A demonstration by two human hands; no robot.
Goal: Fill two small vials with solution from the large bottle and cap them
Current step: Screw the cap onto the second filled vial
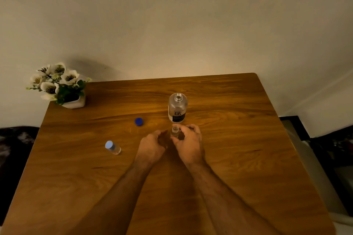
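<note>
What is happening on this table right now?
A person works over a wooden table. The right hand holds a small open vial, and the left hand is beside it. The large bottle stands uncapped behind; its blue cap lies apart. Another vial already stands capped at the left.

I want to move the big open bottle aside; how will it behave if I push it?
The large bottle stands upright on the table and looks tall for its base, so a high push may tip it. Its neck is uncapped, so tipping would likely spill. It appears clear and smooth, perhaps slippery; push it low down.
</note>
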